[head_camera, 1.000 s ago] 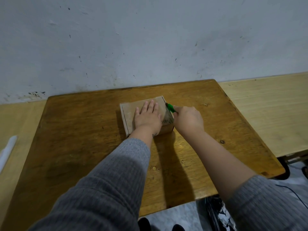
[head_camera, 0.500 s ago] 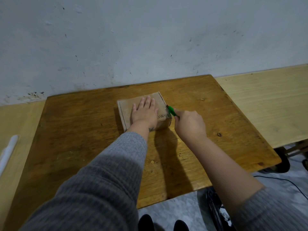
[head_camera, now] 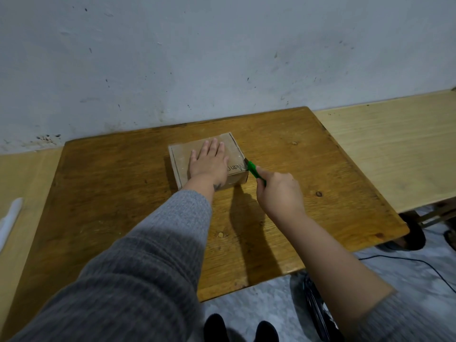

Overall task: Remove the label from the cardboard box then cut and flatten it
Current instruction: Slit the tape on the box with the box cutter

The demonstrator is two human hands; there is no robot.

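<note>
A small brown cardboard box [head_camera: 233, 147] sits on the dark wooden table [head_camera: 111, 183], near its far middle. My left hand [head_camera: 208, 162] lies flat on the box's top with straight fingers, pressing it down. My right hand [head_camera: 278, 193] grips a green utility knife [head_camera: 254, 171], whose tip touches the box's right top edge close to the near corner. Dark printed letters show on the top beside my left hand. No label can be made out.
A pale wooden bench [head_camera: 394, 149] adjoins the table on the right, and another pale surface [head_camera: 27, 174] on the left carries a white object [head_camera: 11, 218]. The wall [head_camera: 222, 58] stands right behind. A black cable [head_camera: 407, 261] lies on the floor.
My right hand has drawn the knife back toward me along the box's right edge. My left hand stays flat on the top.
</note>
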